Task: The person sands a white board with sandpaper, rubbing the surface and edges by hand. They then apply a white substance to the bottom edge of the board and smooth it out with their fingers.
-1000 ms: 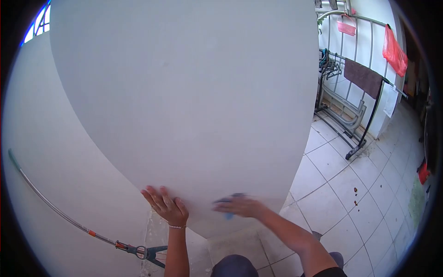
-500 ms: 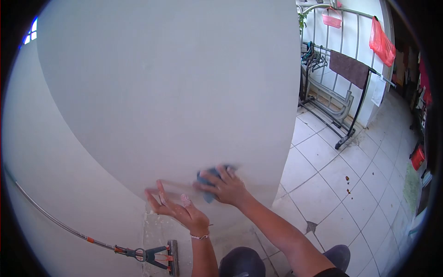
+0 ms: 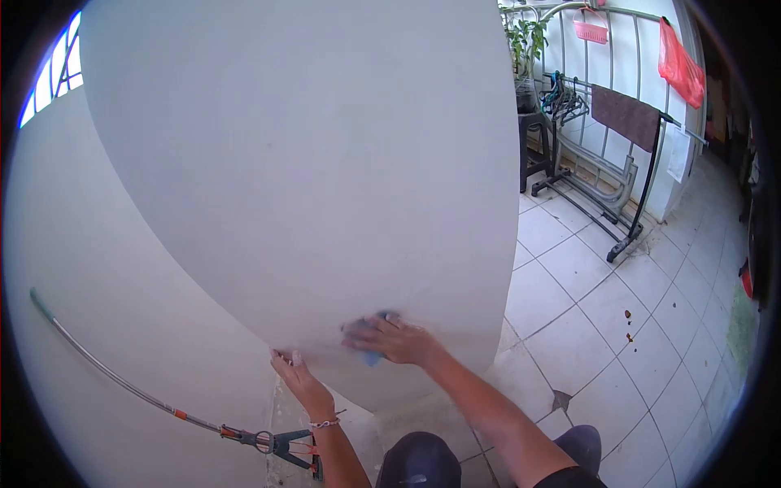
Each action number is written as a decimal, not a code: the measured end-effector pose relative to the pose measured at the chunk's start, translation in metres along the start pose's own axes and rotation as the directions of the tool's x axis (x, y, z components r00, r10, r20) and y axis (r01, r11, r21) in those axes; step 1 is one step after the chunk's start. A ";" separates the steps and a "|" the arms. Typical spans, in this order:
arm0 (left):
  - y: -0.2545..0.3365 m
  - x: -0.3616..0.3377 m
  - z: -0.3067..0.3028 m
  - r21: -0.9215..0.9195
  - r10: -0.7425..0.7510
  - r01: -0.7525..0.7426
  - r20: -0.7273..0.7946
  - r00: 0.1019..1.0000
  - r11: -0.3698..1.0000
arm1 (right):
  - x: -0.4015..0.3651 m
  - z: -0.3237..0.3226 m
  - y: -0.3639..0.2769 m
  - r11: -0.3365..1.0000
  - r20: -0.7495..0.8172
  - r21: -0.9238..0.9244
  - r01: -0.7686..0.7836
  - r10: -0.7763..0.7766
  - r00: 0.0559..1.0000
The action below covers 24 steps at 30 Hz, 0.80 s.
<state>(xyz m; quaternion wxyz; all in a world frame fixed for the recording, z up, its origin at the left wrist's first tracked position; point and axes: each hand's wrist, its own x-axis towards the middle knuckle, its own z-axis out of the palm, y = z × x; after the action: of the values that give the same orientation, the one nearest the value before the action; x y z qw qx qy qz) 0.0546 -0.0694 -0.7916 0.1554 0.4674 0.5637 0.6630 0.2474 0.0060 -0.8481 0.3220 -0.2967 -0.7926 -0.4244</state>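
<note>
A large smooth pale grey panel fills the middle of the view. Low on its face, my right hand presses a dark blue cloth; its exact kind is blurred and mostly covered by the fingers. At the panel's lower left edge is my left hand, with thumb and fingers closed about the edge and a bracelet on the wrist. Left of it, a squeeze mop with a long metal pole leans along the pale wall.
White floor tiles with small brown bits lie to the right. Behind stand a drying rack with a brown towel, a potted plant on a dark stool, and a hanging red bag. My knees show below.
My left hand has moved down and left, from spread fingers to closing on the panel's edge. My right hand has slid slightly down with the cloth. The view has shifted.
</note>
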 end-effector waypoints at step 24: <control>0.009 -0.012 -0.032 0.195 0.080 -0.144 0.303 0.950 0.970 | 0.095 -0.099 0.149 0.598 -0.359 0.172 -0.783 0.778 0.515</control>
<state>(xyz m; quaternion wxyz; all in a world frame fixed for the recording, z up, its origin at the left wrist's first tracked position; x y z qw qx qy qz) 0.0379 -0.1002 -0.7866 0.1477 0.6058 0.5754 0.5293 0.3252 0.0080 -0.6608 0.6299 -0.5292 -0.4889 -0.2901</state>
